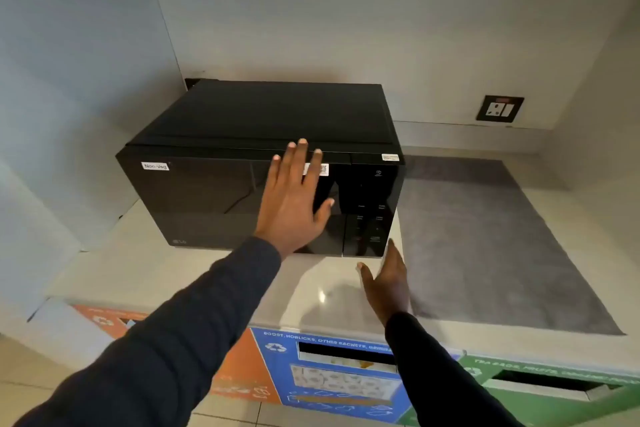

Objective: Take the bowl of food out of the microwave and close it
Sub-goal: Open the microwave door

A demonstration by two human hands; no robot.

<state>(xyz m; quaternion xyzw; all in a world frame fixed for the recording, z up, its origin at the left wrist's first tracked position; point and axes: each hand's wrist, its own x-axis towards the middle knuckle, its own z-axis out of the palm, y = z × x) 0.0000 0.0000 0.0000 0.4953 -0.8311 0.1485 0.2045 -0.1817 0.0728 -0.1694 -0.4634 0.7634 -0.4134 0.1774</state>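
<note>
A black microwave (221, 156) stands on a pale counter (166, 270), its dark glass door shut. My left hand (294, 198) lies flat on the right part of the door, fingers spread, holding nothing. My right hand (388, 284) hovers low over the counter just in front of the microwave's lower right corner, below the control panel (372, 208), fingers straight and empty. No bowl of food is visible anywhere; the dark door hides the inside.
A grey mat (491, 243) lies on the counter right of the microwave. A wall socket (499, 109) sits on the back wall. Below the counter edge are orange (242, 367), blue (332, 378) and green (540, 388) recycling bin fronts with slots. A wall closes the left side.
</note>
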